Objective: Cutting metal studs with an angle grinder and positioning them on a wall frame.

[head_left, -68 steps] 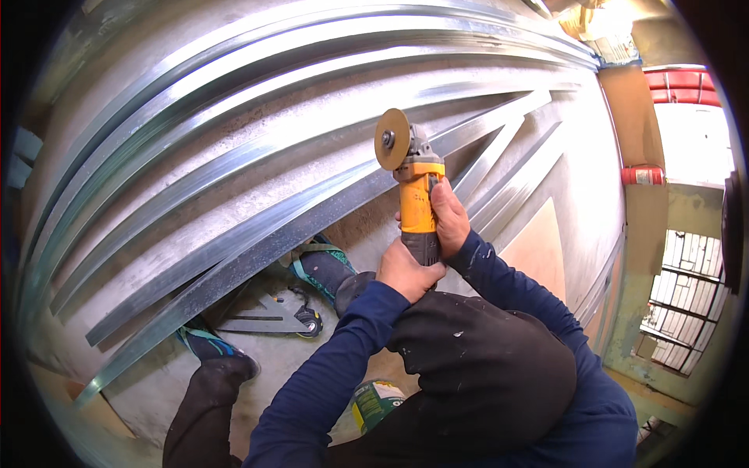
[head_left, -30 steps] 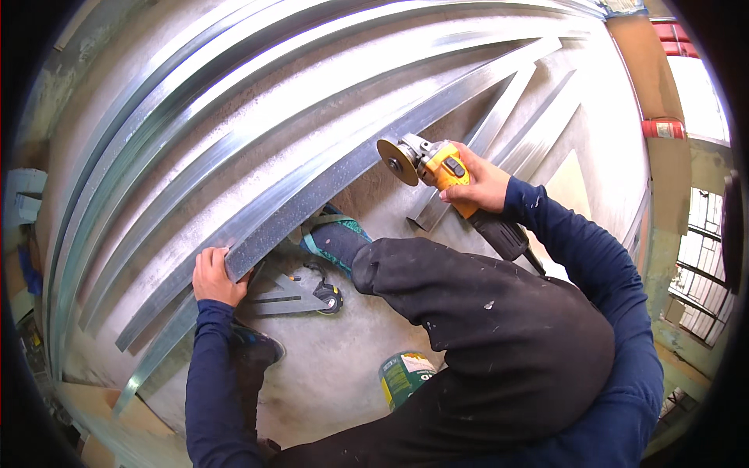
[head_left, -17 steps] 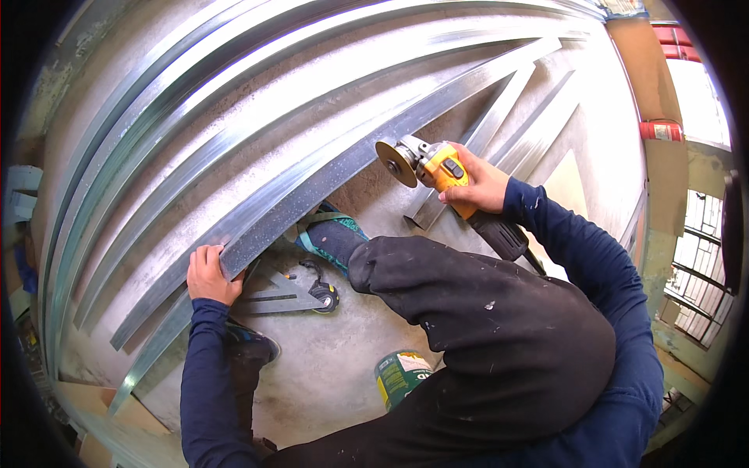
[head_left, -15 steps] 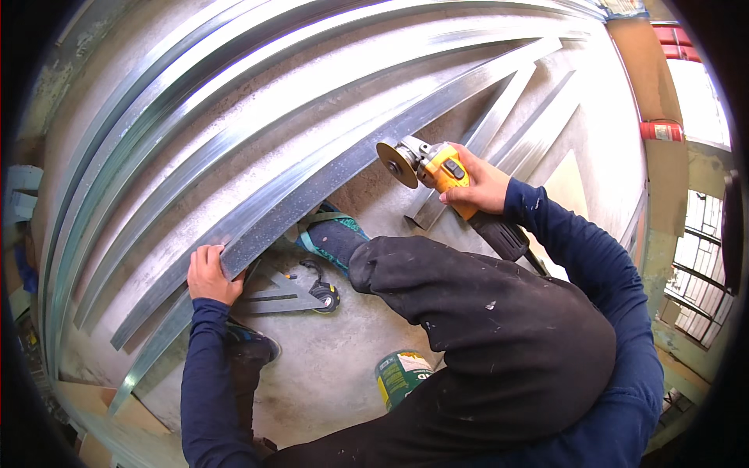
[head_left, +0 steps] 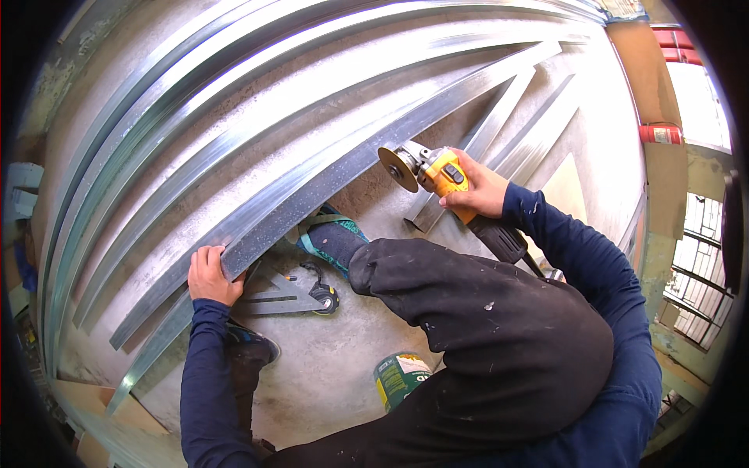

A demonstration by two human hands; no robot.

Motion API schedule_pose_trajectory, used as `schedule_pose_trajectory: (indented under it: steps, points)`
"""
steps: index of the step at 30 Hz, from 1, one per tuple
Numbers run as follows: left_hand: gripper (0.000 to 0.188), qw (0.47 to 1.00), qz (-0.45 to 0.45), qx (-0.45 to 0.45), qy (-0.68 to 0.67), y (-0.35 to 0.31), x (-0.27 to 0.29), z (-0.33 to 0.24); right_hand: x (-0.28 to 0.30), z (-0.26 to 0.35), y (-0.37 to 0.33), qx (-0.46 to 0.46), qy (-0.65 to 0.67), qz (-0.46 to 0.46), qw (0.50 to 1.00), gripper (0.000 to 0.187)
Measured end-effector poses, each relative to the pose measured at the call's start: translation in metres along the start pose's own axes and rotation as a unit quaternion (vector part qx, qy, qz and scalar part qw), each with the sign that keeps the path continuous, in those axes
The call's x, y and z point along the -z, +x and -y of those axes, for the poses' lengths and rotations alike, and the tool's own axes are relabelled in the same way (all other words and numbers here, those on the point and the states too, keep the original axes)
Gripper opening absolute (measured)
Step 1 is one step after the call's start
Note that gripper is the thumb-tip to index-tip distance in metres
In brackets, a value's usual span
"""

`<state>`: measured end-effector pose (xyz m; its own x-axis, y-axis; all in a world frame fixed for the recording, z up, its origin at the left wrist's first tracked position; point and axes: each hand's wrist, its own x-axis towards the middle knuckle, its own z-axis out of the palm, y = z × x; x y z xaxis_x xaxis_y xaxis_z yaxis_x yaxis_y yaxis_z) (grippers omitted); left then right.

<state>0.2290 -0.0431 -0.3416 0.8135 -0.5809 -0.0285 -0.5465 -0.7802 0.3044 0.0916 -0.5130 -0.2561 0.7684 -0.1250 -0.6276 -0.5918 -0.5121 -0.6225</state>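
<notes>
Grinder (head_left: 450,175): yellow body, dark rear end, located near the centre of the head view, toward two o'clock. It is held in the right hand (head_left: 484,189), which is wrapped around the body; the thumb lies on the near side, below the black switch, and the other fingers are mostly hidden. The tan disc (head_left: 397,171) sits at the tool's nine o'clock end, close to the lower edge of the long metal bar (head_left: 328,181). Contact between disc and bar cannot be determined, nor whether the disc turns.

The bar runs diagonally from eight o'clock to between one and two. The left hand (head_left: 209,278), between eight and nine o'clock, pinches this bar, fingers bent over its edge, thumb largely out of sight.

On the floor (head_left: 328,351): a flat metal square (head_left: 273,303) at eight o'clock; a black tape measure (head_left: 325,299) at seven, just beside it; a green tin (head_left: 401,380) near six, partly hidden by the dark trouser leg (head_left: 476,312). Further metal strips lie toward eleven o'clock.
</notes>
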Motion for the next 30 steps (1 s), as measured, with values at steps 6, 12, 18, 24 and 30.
schedule_pose_trajectory:
  steps: [6, 12, 18, 24, 30]
  points:
    - [0.049, 1.0, -0.002, 0.002, 0.0, 0.0, 0.001, -0.001, 0.0, 0.004, -0.001, -0.038, -0.003, 0.027, 0.999, 0.087]
    - [0.049, 1.0, -0.001, -0.001, -0.001, 0.0, 0.001, -0.001, -0.002, -0.009, 0.002, -0.003, -0.001, 0.001, 1.0, 0.089]
    - [0.05, 1.0, 0.001, 0.003, -0.001, 0.0, 0.001, -0.001, -0.001, -0.006, 0.002, 0.002, 0.012, 0.008, 1.0, 0.088]
    - [0.05, 1.0, 0.001, 0.002, -0.003, -0.002, -0.001, 0.0, -0.001, 0.005, 0.005, -0.001, -0.001, 0.001, 1.0, 0.088]
    - [0.051, 1.0, 0.003, 0.003, -0.006, 0.0, 0.0, -0.003, 0.0, 0.009, 0.007, -0.008, -0.02, -0.018, 1.0, 0.091]
